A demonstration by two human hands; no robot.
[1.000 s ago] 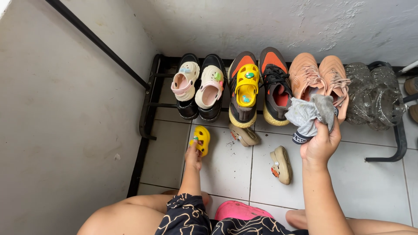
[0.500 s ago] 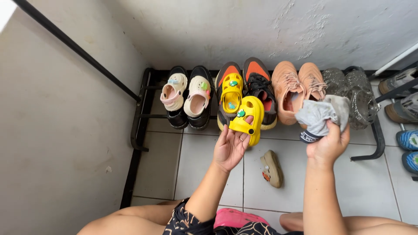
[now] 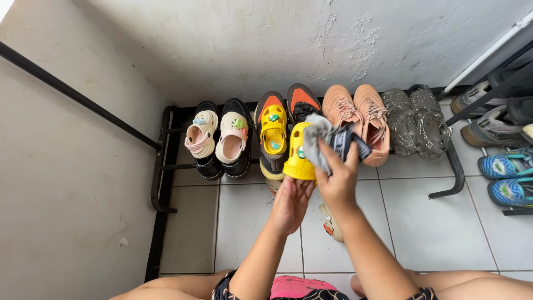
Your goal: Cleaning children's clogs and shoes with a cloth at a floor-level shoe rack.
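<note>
My left hand (image 3: 290,203) holds up a small yellow clog (image 3: 298,154) by its sole, in front of the shoe rack. My right hand (image 3: 338,180) grips a grey cloth (image 3: 317,139) with a dark band and presses it against the clog's side. Behind the hands, a second yellow clog (image 3: 273,129) rests on top of a black and orange sneaker (image 3: 266,161). A beige clog (image 3: 331,225) lies on the tiles under my right wrist, mostly hidden.
A low black rack (image 3: 161,166) along the white wall carries two pale pink clogs (image 3: 216,139) on black shoes, peach sneakers (image 3: 361,119) and clear shoes (image 3: 416,122). Blue and grey sneakers (image 3: 502,178) sit on another rack at right. A pink item (image 3: 297,288) lies by my knees.
My left hand picked the yellow clog off the floor and raised it. My right hand brought the grey cloth leftward onto the clog. The view shifted right and up.
</note>
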